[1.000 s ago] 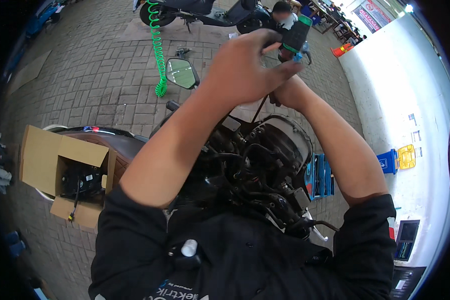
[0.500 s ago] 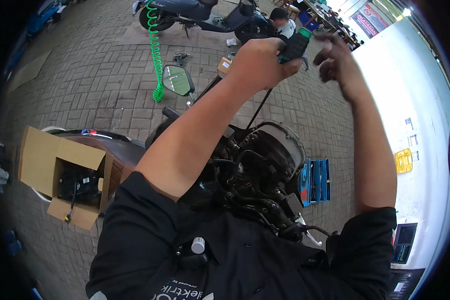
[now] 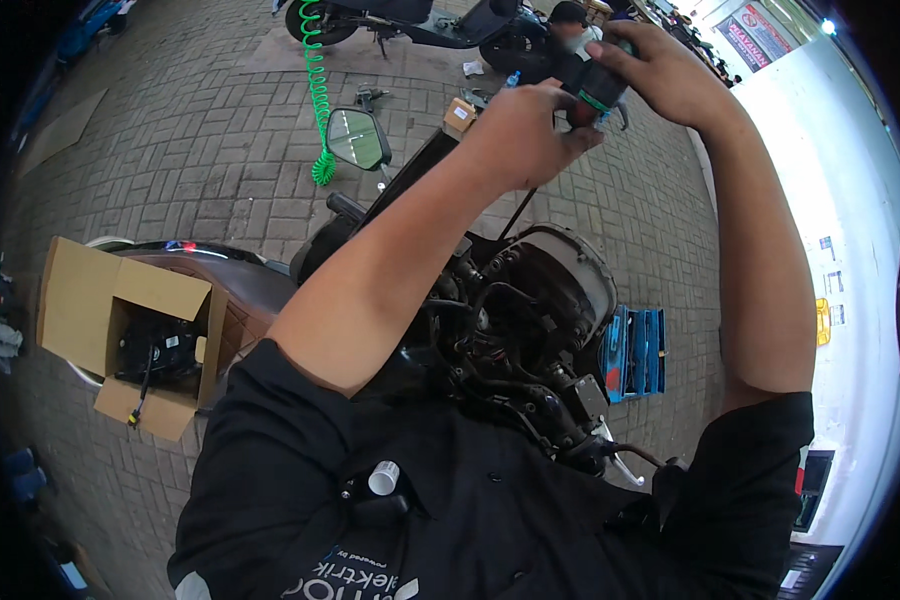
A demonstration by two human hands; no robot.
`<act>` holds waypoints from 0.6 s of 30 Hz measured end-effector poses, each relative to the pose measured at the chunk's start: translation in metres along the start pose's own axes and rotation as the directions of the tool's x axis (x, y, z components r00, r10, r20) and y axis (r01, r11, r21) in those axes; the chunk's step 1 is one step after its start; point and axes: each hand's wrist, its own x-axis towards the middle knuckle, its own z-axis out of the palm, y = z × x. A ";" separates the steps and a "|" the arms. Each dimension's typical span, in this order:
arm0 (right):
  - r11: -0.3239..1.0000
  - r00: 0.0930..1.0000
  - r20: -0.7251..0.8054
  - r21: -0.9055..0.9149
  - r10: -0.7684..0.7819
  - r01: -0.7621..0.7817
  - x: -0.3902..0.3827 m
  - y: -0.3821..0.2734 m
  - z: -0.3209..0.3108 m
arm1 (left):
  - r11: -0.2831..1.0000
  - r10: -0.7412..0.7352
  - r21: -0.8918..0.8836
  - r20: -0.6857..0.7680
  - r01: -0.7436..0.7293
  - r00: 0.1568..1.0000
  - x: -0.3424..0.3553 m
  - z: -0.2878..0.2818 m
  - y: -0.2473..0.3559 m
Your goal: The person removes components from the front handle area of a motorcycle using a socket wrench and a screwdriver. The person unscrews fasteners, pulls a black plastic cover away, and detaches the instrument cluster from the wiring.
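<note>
High in the view, my left hand [image 3: 530,135] grips the lower end of a dark cylinder [image 3: 598,92] with a green band; its exact kind I cannot make out. My right hand [image 3: 660,75] closes over the cylinder's upper end from the right, thumb and fingers on it. Under my left hand a thin dark rod [image 3: 519,212] slants down toward the scooter; whether it joins what I hold is hidden. Below my arms stands the scooter's stripped front [image 3: 510,350], with wires and frame parts exposed and a mirror [image 3: 358,138] on its left side.
An open cardboard box [image 3: 75,310] holding a black part rests on the scooter's seat. A blue toolbox [image 3: 635,352] lies on the paving to the right. A green coiled hose [image 3: 318,110] hangs at the left. Beyond, a person [image 3: 570,25] is beside another scooter [image 3: 430,25].
My right hand has come in from the right and taken hold of the cylinder's upper end. The cylinder has turned in my left hand, its green part now lower.
</note>
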 end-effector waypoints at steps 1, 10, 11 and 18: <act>1.000 0.999 0.034 0.020 0.013 -0.014 -0.001 0.002 -0.002 | 1.000 0.008 -0.004 -0.015 -0.008 1.000 -0.004 0.003 -0.001; 0.998 0.979 0.201 0.052 0.031 -0.043 0.003 0.000 -0.017 | 0.999 -0.049 0.026 0.180 0.045 0.982 -0.012 0.012 -0.009; 0.997 0.969 0.243 0.033 0.055 -0.065 0.006 -0.002 -0.020 | 0.998 -0.053 0.032 0.240 0.046 0.969 -0.014 0.015 -0.014; 0.994 0.970 0.233 -0.098 0.067 -0.045 0.023 -0.004 -0.007 | 0.993 -0.111 0.059 0.174 0.102 0.978 -0.019 0.016 -0.018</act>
